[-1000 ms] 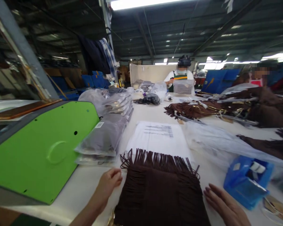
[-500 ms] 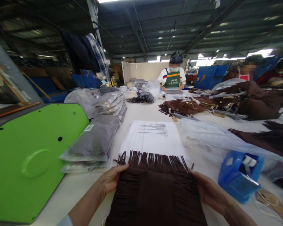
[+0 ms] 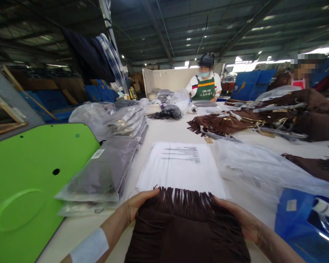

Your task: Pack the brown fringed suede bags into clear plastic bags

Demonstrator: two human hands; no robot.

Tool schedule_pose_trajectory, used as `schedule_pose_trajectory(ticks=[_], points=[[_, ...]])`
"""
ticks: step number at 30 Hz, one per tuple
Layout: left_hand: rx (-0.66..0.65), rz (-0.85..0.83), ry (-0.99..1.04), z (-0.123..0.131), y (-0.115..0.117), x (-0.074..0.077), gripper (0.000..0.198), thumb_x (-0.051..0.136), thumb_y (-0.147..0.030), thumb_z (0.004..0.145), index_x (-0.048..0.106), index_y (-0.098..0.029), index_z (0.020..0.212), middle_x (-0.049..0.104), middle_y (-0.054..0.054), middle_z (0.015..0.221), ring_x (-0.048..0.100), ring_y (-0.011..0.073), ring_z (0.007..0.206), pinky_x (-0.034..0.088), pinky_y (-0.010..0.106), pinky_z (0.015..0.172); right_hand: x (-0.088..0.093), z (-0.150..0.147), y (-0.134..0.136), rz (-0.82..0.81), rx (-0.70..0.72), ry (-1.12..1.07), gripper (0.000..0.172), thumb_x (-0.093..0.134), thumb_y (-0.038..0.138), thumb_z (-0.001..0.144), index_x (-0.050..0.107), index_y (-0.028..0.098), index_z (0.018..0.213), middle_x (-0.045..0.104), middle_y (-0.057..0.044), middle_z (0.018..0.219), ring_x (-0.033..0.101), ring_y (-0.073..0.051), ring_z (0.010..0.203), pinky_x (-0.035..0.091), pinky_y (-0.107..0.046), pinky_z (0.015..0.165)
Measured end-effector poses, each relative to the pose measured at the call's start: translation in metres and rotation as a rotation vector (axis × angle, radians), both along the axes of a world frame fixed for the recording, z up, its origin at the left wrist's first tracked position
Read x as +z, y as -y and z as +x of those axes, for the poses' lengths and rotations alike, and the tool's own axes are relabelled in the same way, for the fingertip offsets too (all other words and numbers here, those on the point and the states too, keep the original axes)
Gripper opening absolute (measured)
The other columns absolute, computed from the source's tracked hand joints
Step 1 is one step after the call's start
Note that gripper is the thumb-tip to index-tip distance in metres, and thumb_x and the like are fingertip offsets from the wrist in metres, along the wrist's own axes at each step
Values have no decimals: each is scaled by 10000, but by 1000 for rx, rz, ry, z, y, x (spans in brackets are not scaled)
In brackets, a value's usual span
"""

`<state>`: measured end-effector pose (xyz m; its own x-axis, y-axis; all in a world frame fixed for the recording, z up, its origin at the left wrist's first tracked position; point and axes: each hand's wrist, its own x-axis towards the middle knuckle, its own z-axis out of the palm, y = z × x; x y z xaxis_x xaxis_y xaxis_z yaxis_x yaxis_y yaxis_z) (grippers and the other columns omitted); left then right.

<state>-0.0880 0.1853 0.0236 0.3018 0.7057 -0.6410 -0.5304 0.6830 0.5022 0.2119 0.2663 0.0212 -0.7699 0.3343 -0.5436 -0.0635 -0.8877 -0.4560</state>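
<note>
A dark brown fringed scarf [image 3: 185, 235], folded into a flat panel, lies in front of me at the bottom of the view. My left hand [image 3: 139, 205] grips its left edge near the far corner, thumb on top and the other fingers hidden beneath. At the opposite edge my right hand [image 3: 238, 216] holds the scarf the same way. The far fringe overlaps the near end of a flat white sheet [image 3: 178, 171] with dark line marks on it.
Left of the sheet are bagged grey textiles [image 3: 104, 168] in a stack, beside a green panel [image 3: 30, 157]. A blue tape dispenser [image 3: 293, 223] and clear plastic bags [image 3: 252, 164] are on the right. Brown scarves [image 3: 222, 122] lie beyond. A co-worker [image 3: 205, 86] stands across the table.
Both thumbs have shifted onto the scarf's far corners, and its fringe is drawn closer together between them. The view has moved, so the tape dispenser appears farther right.
</note>
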Motion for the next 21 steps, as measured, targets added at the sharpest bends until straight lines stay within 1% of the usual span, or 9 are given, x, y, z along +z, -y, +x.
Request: schedule_pose_trajectory(ticks=[3,6,8,11,14,16,18,19,21], points=[[-96,64,17,2,-7,-2,339,668,-335,732,663,-48,913,711,120,864,661,220,833,472,298,841,0,-8,-5,-37,88,-42,318,531,340,838,670,66,917,718,-107,885,646,-182,938,352,-321,1011],[-176,206,-9,7,-17,-3,421,723,-360,667,659,-56,951,699,129,900,642,251,897,448,300,853,-1,-14,-8,-58,135,-82,331,526,339,837,668,65,958,720,-107,880,638,-188,961,339,-326,1022],[-230,266,-29,12,-24,-4,442,746,-390,630,669,-60,913,697,125,874,633,266,910,443,314,860,-2,-18,-9,-48,153,-73,351,512,347,841,660,69,996,721,-103,870,637,-191,962,344,-333,1019],[-342,295,-9,17,-35,-9,461,767,-423,579,677,-68,857,696,105,797,640,275,864,461,355,841,-3,-21,-10,5,186,-72,397,503,365,841,633,67,1069,716,-114,891,640,-208,952,370,-357,998],[-426,343,33,17,-41,-11,477,783,-397,544,670,-79,880,695,94,796,648,250,807,480,348,807,1,-23,-12,128,189,-134,403,524,325,830,592,82,1145,706,-116,934,650,-209,918,409,-369,958],[-448,368,34,16,-42,-8,495,791,-358,535,660,-91,930,694,89,839,647,221,792,486,314,784,10,-23,-14,229,218,-156,437,560,306,807,558,105,1195,699,-108,966,652,-207,904,443,-357,914],[-477,374,0,15,-41,2,533,799,-306,528,641,-111,998,692,76,889,640,185,790,488,262,754,23,-23,-15,336,275,-129,496,599,309,781,522,133,1238,688,-94,1008,647,-207,910,463,-346,884],[-511,376,-28,15,-40,8,557,798,-280,535,626,-124,1041,688,67,921,635,173,807,485,245,750,31,-23,-14,400,311,-101,520,611,311,775,504,150,1257,677,-83,1044,639,-207,932,462,-346,887],[-611,425,-89,17,-35,22,612,782,-249,571,574,-158,1139,665,54,1023,612,177,914,473,252,809,45,-24,-9,593,398,-56,549,624,322,769,481,179,1280,638,-62,1134,601,-212,1011,433,-358,934]])
